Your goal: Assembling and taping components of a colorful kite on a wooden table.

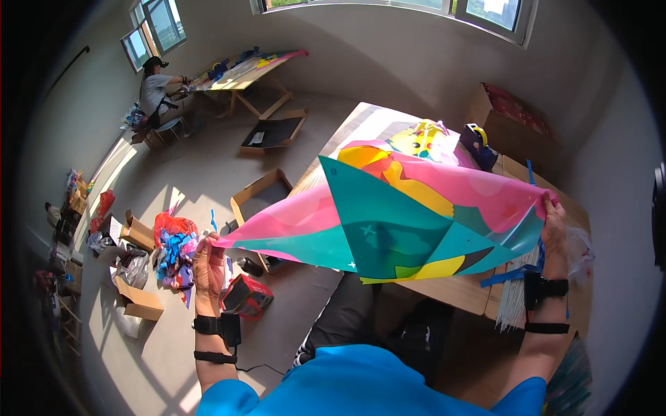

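A kite sail (284, 218) of pink, teal and yellow cloth or film is stretched between my two hands above the table's near side. A teal triangular flap (374, 215) stands up from its middle. My left hand (208, 267) pinches the pink left tip. At the other end my right hand (553, 222) grips the pink right corner. Behind the sail lies another printed piece with a yellow cartoon figure (420, 142). Below my right hand is a bundle of thin white rods (512, 301) with a blue strip (494, 279) around it.
A tape dispenser (479, 144) stands on the wooden table (458, 291). Beyond it is a cardboard box (510, 118). Open boxes (260, 187), a red box (248, 296) and heaped bags (177, 243) lie on the floor. A person (158, 93) sits at another table (243, 73).
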`<control>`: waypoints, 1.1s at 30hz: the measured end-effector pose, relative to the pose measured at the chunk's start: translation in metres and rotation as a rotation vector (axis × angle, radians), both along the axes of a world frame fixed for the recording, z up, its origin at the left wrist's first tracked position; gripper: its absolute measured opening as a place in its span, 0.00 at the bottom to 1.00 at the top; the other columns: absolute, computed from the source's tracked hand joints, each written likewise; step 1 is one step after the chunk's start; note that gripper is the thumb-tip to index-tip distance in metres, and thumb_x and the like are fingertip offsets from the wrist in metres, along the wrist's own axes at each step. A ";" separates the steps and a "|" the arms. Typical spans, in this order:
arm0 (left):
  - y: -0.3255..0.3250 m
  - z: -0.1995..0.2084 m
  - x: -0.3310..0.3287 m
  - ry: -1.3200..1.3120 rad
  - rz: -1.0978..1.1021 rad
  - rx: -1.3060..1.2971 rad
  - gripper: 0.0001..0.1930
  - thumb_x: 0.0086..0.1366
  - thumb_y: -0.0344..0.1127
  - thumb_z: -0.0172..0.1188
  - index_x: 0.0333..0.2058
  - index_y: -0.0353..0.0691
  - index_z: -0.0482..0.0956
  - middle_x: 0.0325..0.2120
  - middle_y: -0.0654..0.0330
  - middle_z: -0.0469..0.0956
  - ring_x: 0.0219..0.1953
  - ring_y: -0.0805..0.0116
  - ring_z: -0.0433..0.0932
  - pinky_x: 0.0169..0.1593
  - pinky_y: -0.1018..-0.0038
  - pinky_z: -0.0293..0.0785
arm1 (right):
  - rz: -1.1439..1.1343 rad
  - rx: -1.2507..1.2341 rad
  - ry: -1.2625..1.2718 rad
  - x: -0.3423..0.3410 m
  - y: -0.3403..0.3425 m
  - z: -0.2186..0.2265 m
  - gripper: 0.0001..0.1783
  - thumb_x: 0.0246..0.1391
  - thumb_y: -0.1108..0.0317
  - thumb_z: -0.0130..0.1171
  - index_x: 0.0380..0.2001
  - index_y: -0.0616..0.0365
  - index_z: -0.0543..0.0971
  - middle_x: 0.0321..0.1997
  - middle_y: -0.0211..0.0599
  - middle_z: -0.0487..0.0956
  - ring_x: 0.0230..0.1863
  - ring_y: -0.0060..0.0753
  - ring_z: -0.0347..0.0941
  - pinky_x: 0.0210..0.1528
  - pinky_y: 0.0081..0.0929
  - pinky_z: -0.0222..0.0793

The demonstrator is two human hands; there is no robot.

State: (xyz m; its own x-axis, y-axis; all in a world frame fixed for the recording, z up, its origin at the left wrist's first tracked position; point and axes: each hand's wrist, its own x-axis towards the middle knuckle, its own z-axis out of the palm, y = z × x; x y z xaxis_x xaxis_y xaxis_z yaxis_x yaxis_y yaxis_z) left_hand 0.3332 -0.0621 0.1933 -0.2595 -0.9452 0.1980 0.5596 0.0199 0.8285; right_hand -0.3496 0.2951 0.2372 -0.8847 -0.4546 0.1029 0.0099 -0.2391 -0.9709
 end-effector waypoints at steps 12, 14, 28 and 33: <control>0.002 -0.037 0.056 0.111 0.111 0.142 0.12 0.63 0.33 0.62 0.44 0.34 0.78 0.38 0.59 0.81 0.42 0.70 0.80 0.49 0.79 0.77 | -0.080 0.102 0.233 -0.052 -0.039 0.070 0.18 0.57 0.54 0.61 0.40 0.59 0.76 0.35 0.26 0.79 0.33 0.18 0.71 0.37 0.23 0.71; -0.004 -0.048 0.071 0.088 0.110 0.165 0.13 0.63 0.33 0.62 0.45 0.34 0.78 0.39 0.59 0.81 0.41 0.71 0.80 0.49 0.79 0.76 | -0.090 0.077 0.230 -0.053 -0.041 0.075 0.18 0.58 0.54 0.61 0.39 0.58 0.76 0.34 0.25 0.79 0.32 0.18 0.71 0.36 0.24 0.71; -0.041 -0.122 0.097 -1.296 0.435 -0.051 0.39 0.67 0.65 0.45 0.59 0.31 0.64 0.57 0.40 0.63 0.60 0.49 0.63 0.60 0.64 0.60 | 0.140 0.134 0.274 0.015 -0.062 0.025 0.15 0.60 0.55 0.59 0.39 0.55 0.78 0.31 0.23 0.77 0.30 0.15 0.70 0.36 0.19 0.68; 0.001 -0.001 -0.126 -1.197 0.418 -0.962 0.46 0.53 0.42 0.68 0.66 0.38 0.52 0.65 0.50 0.55 0.67 0.52 0.52 0.69 0.58 0.44 | 0.273 0.186 0.273 0.040 -0.062 0.020 0.14 0.60 0.56 0.59 0.38 0.55 0.79 0.33 0.24 0.79 0.33 0.16 0.74 0.39 0.19 0.71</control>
